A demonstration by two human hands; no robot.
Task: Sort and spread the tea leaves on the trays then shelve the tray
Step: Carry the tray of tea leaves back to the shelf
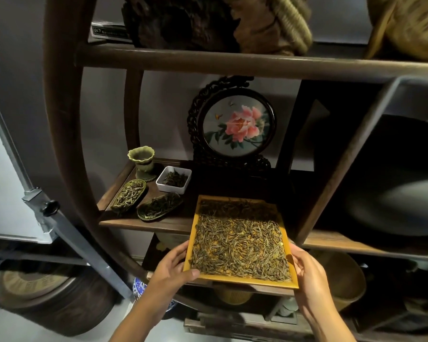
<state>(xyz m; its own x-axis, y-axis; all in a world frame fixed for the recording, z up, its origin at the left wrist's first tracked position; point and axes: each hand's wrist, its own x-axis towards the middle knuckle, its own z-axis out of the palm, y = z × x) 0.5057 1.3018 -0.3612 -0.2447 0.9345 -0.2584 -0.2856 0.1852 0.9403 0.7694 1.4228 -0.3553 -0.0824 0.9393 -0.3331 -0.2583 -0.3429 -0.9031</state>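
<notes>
You hold the tray [242, 280] level so the tea leaves [240, 245] stay spread, its far end already over the shelf [143, 222] edge at twelve o'clock. Your left hand [173, 265] grips the rim at nine o'clock, thumb curled over the near corner. Your right hand [307, 272] clasps the side at three o'clock, fingers hidden beneath.

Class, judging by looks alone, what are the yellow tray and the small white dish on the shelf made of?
Yellow tray: probably wood or bamboo, matte, with flat mitred frame edges. White dish: likely glazed ceramic, given its smooth, slightly glossy rim; plastic cannot be ruled out.
</notes>
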